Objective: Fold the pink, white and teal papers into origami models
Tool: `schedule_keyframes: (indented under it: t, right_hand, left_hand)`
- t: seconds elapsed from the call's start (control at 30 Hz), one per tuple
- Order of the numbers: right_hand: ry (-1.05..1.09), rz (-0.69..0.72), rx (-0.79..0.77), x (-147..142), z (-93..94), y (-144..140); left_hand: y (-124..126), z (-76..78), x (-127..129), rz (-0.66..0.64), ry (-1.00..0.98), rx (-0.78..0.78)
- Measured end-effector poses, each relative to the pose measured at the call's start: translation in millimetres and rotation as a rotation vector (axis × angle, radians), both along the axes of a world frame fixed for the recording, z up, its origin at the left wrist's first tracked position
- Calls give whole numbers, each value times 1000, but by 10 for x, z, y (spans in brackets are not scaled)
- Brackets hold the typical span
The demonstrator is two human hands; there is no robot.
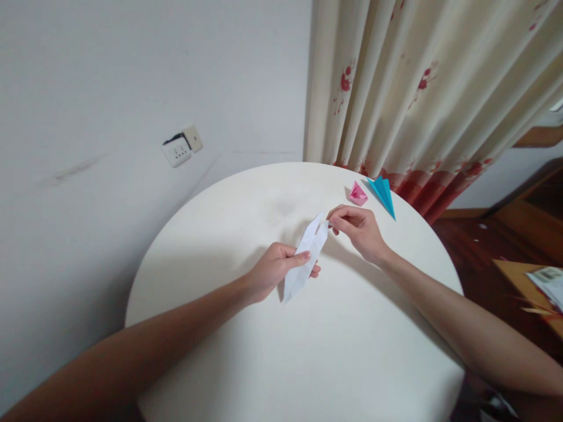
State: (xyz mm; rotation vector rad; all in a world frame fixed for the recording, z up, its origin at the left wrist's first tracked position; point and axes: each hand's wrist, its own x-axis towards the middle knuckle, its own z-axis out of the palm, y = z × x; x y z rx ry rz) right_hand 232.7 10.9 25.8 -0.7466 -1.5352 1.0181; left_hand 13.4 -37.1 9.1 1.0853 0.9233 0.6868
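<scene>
A long folded sheet of white paper [303, 272] is held above the round table, tilted, with narrow points at its ends. My left hand [281, 266] grips its middle, the thumb on top and the fingers behind it. At the upper end, my right hand [355, 228] pinches a corner of the same paper between thumb and fingertips. A split between two layers shows near that end. Beyond my right hand lie a small pink folded paper boat [358, 194] and a blue paper plane [383, 196].
The white round table [211, 351] stands against a wall with a power socket [176, 151]. A cream curtain [396, 99] with red splashes hangs behind the table's right side. Farther right, a wooden surface [523, 281] carries printed papers [548, 284].
</scene>
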Motion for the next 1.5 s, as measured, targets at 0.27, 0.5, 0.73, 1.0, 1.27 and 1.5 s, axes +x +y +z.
schedule_keyframes:
  t: [0.27,0.5,0.73,1.0,1.27,1.5]
  right_hand:
    - [33,-78,-128,-53,3,-28]
    - [185,-60,-133,-106,-18,-55]
    - [40,71,-358,-318,-44,-322]
    - [-120,-33,-250,-345,-111,-302]
    - [75,-79,-215,-386,-190,-310]
    - [-82,-51,-12,-325,-202,-315]
  left_hand:
    - [-10,21,0,7,113,134]
    - [-10,-5,2,3,116,144]
    - [21,-1,19,97,14,153]
    - [79,18,40,168,163,424]
    - [118,0,20,249,13,482]
    - [126,23,-21,280,150,610]
